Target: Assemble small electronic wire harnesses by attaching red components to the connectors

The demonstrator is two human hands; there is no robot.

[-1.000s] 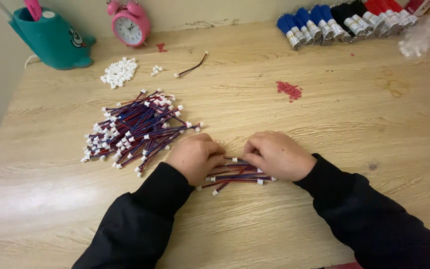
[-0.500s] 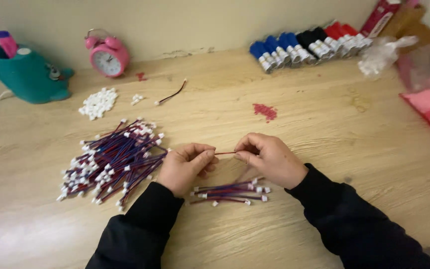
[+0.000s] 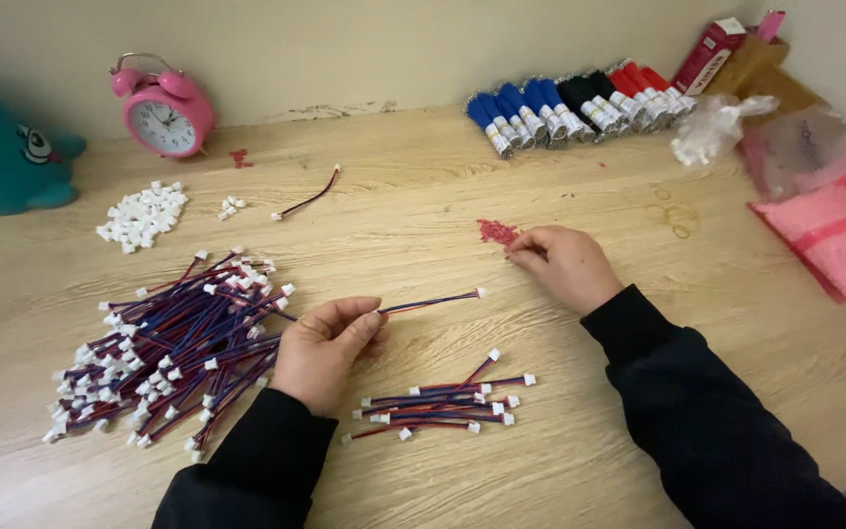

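Now | your L hand [image 3: 323, 349] fingers pinched on one red-blue wire [image 3: 430, 302], held just above desk [image 3: 580, 431] | R hand [image 3: 567, 265] fingertips closed at small red bits [image 3: 496, 232], grip unclear | step looks like: fetching a red piece | next needs: fine pinch | done wires [image 3: 443, 400] near L wrist, big pile [image 3: 173, 343] further L

Red carton [image 3: 709, 51] upright at back right; pink plastic bags [image 3: 829, 220] at right edge; clear bag [image 3: 712, 127] nearby.

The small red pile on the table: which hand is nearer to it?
Right. The right hand has its fingertips at the edge of the small red pile; the left hand is well below and left of it, holding a wire lead.
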